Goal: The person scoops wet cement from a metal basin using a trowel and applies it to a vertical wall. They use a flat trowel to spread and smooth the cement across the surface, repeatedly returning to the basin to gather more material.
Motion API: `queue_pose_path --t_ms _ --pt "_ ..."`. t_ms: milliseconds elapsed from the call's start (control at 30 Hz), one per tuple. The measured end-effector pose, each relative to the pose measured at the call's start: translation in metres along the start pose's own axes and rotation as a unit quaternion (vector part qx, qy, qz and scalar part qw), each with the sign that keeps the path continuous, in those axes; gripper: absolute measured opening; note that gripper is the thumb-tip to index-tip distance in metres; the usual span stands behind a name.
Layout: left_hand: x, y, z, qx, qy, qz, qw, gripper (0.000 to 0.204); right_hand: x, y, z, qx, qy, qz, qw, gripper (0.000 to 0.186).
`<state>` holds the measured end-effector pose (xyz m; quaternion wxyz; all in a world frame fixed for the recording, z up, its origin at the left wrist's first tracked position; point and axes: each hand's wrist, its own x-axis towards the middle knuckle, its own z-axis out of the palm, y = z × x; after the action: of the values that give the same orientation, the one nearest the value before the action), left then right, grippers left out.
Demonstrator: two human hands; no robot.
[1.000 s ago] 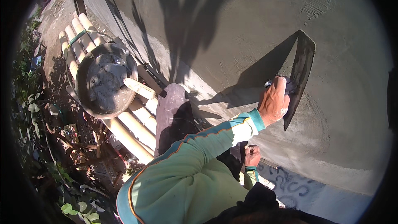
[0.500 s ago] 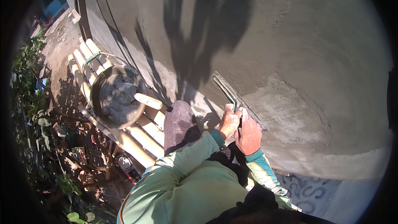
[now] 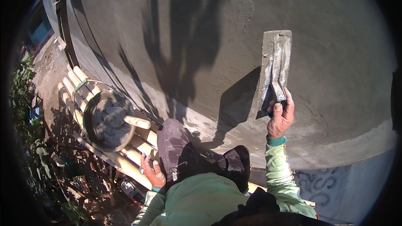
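My right hand (image 3: 281, 118) grips the handle of a rectangular plastering trowel (image 3: 269, 65) streaked with grey mortar. The trowel points up along the grey plastered wall (image 3: 326, 50) and throws a dark shadow to its left; whether its blade touches the wall I cannot tell. Fingers apart and holding nothing, my left hand (image 3: 153, 172) is beside my bent knee, over the bamboo poles (image 3: 130, 155). Just above it a bucket (image 3: 87, 123) of wet grey mortar rests on the poles, with a pale wooden handle (image 3: 137, 122) sticking out over the rim.
Green plants (image 3: 39, 159) and litter line the ground at the left, below the bamboo platform. A dark upright strip (image 3: 63, 21) stands against the wall at upper left. Painted curls mark the pale lower wall (image 3: 320, 184) at right.
My hands were together at the trowel's handle. Now the right one has lifted the trowel up and to the right, while the left has let go and dropped leftward beside my knee.
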<state>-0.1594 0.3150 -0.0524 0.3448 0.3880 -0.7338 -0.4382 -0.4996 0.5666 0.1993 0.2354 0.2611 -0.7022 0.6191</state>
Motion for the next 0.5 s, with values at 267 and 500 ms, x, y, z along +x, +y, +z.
queue_pose_path --t_ms 267,500 --pt "0.008 -0.185 -0.043 0.290 0.192 -0.351 0.869 0.074 0.098 -0.035 0.036 0.056 -0.039 -0.007 0.998 0.060" --pt "0.014 -0.213 -0.026 0.307 0.298 -0.310 0.849 0.073 0.143 -0.024 0.163 -0.096 -0.198 -0.124 0.967 0.062"
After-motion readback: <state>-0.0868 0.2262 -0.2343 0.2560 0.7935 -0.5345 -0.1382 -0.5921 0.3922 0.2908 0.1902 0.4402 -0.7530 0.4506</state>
